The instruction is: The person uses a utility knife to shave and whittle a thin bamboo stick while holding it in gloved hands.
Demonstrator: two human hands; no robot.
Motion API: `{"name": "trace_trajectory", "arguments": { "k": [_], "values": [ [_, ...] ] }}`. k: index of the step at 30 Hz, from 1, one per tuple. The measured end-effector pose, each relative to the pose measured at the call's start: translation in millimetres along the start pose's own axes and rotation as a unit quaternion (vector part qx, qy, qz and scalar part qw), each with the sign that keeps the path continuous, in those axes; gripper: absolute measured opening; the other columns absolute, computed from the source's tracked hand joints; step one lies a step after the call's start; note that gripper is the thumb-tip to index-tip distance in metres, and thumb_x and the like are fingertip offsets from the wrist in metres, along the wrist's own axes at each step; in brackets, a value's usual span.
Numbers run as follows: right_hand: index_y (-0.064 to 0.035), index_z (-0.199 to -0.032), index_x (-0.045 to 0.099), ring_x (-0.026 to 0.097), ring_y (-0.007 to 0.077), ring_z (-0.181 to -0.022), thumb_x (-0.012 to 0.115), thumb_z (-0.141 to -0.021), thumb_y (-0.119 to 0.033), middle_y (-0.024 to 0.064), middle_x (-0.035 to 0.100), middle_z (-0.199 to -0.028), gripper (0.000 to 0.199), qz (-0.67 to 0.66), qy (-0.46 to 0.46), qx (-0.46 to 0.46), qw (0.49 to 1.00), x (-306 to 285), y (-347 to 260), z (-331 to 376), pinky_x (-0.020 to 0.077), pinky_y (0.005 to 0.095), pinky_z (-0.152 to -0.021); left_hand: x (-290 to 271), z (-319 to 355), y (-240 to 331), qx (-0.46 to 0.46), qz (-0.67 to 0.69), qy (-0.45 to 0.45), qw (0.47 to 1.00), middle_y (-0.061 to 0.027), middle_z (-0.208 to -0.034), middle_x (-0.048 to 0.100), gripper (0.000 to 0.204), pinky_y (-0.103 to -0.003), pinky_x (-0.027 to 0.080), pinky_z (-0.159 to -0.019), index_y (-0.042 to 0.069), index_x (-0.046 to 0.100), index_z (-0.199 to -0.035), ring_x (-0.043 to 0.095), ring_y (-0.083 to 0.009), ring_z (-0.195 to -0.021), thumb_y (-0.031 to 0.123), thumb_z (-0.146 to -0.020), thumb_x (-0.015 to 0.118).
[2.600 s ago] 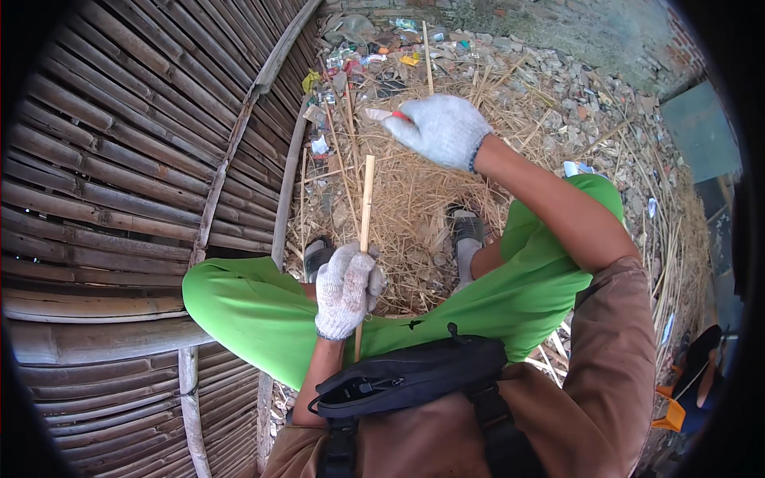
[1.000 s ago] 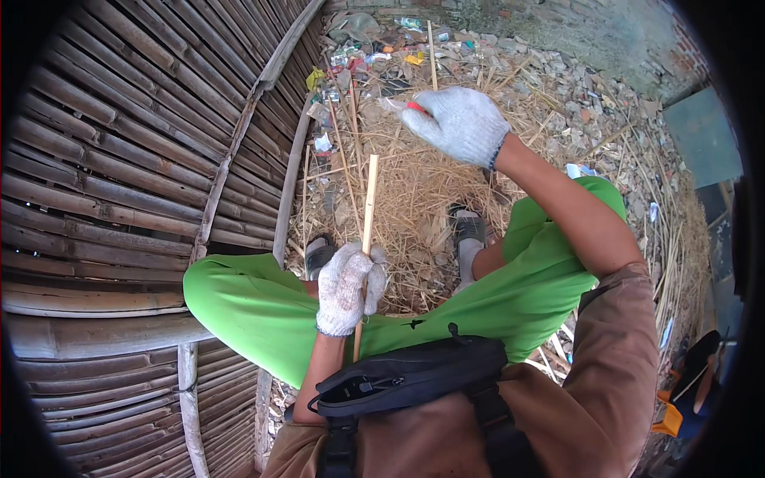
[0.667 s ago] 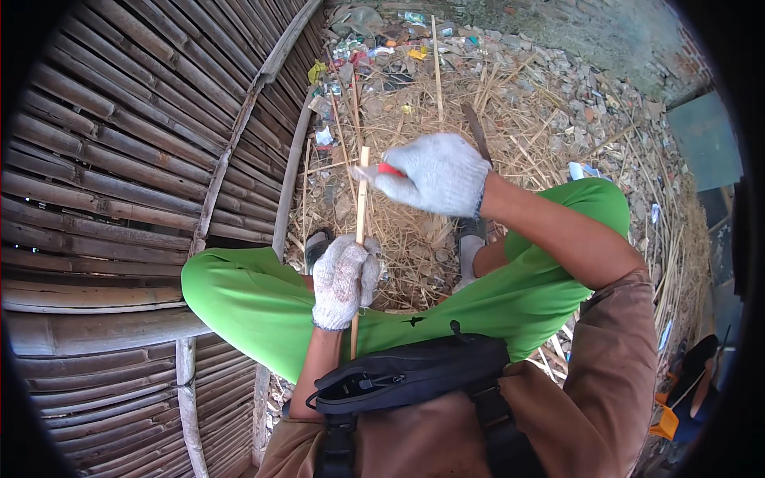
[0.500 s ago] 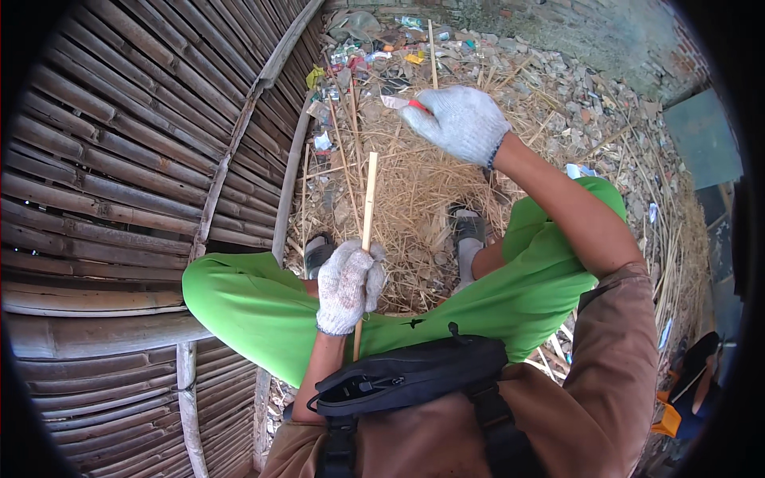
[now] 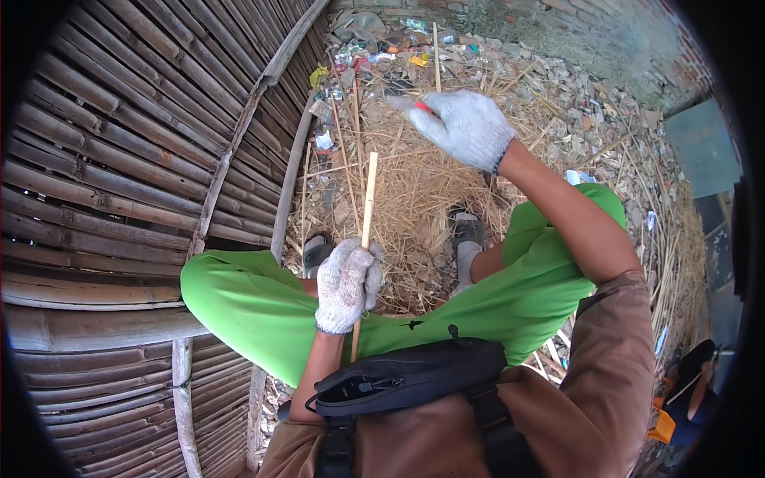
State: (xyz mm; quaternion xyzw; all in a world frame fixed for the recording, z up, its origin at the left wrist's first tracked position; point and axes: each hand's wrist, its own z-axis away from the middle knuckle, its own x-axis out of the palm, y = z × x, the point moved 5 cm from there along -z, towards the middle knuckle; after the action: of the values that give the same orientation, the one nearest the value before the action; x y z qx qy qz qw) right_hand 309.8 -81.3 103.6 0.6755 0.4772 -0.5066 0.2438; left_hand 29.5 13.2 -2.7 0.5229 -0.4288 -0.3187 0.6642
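My left hand (image 5: 344,285), in a pale knitted glove, is wrapped round a light bamboo strip (image 5: 370,195). The strip stands almost upright, its upper part rising above my fist and its lower end passing below it toward the lap. Farther out and to the right, my right hand (image 5: 466,129), gloved too, is closed on a knife (image 5: 421,107) with a red handle. A whitish blade, blurred, points left from the fingers; most of the handle is hidden in the glove. The knife is apart from the strip.
Shavings and thin strips (image 5: 406,191) litter the ground between my feet. Rubble (image 5: 550,80) and scraps of trash lie beyond, before a brick wall (image 5: 550,32). A slatted bamboo wall (image 5: 119,175) stands close at left. A black bag (image 5: 414,374) sits at my waist.
My right hand has shifted very slightly right with the knife, whose blade is now more blurred. The left hand and the bamboo strip stay almost where they were.
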Motion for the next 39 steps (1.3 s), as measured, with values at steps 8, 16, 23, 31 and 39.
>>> {"name": "trace_trajectory", "arguments": {
  "k": [8, 16, 23, 31, 39],
  "values": [
    [-0.0110, -0.087, 0.072, 0.074, 0.0423, -0.076, 0.051, -0.107, -0.057, 0.0204, 0.073, -0.080, 0.054, -0.108, -0.140, -0.085, 0.981, 26, -77, 46, 0.0591, 0.0567, -0.069, -8, -1, -5, -0.025, 0.004, 0.031, 0.999, -0.0020, -0.065, 0.059, 0.025, -0.024, 0.037, -0.040, -0.002, 0.065, -0.116, 0.047, -0.0077, -0.046, 0.022, -0.112, 0.058],
    [-0.0099, -0.088, 0.072, 0.075, 0.0403, -0.075, 0.050, -0.107, -0.060, 0.0194, 0.074, -0.081, 0.058, 0.000, 0.001, 0.013, 1.000, 6, 5, -5, 0.0599, 0.0546, -0.068, 3, -1, -6, -0.009, -0.004, 0.032, 0.999, -0.0041, -0.059, 0.055, 0.030, -0.026, 0.033, -0.037, -0.004, 0.064, -0.112, 0.042, -0.0105, -0.039, 0.025, -0.111, 0.056],
    [-0.0124, -0.086, 0.071, 0.074, 0.0411, -0.074, 0.053, -0.105, -0.060, 0.0179, 0.074, -0.079, 0.055, -0.112, -0.101, -0.106, 0.983, 31, -75, 50, 0.0588, 0.0551, -0.067, -8, 1, -6, -0.040, 0.010, 0.041, 0.998, -0.0017, -0.064, 0.057, 0.022, -0.025, 0.037, -0.039, -0.001, 0.065, -0.113, 0.046, -0.0081, -0.046, 0.020, -0.110, 0.058],
    [-0.0103, -0.092, 0.075, 0.075, 0.0405, -0.077, 0.046, -0.108, -0.058, 0.0190, 0.074, -0.081, 0.058, 0.006, -0.007, 0.010, 1.000, 4, 0, -9, 0.0597, 0.0559, -0.071, -1, 0, -8, -0.049, 0.015, 0.053, 0.997, -0.0018, -0.068, 0.061, 0.020, -0.023, 0.039, -0.042, 0.000, 0.066, -0.116, 0.050, -0.0072, -0.047, 0.018, -0.110, 0.062],
    [-0.0105, -0.089, 0.072, 0.075, 0.0424, -0.078, 0.048, -0.106, -0.064, 0.0215, 0.074, -0.081, 0.061, -0.079, -0.144, -0.054, 0.985, 34, -71, 34, 0.0594, 0.0564, -0.071, -15, -6, -12, -0.007, -0.070, 0.092, 0.993, 0.0003, -0.068, 0.063, 0.016, -0.022, 0.040, -0.043, 0.002, 0.069, -0.111, 0.053, -0.0047, -0.048, 0.017, -0.108, 0.068]
  ]
}}
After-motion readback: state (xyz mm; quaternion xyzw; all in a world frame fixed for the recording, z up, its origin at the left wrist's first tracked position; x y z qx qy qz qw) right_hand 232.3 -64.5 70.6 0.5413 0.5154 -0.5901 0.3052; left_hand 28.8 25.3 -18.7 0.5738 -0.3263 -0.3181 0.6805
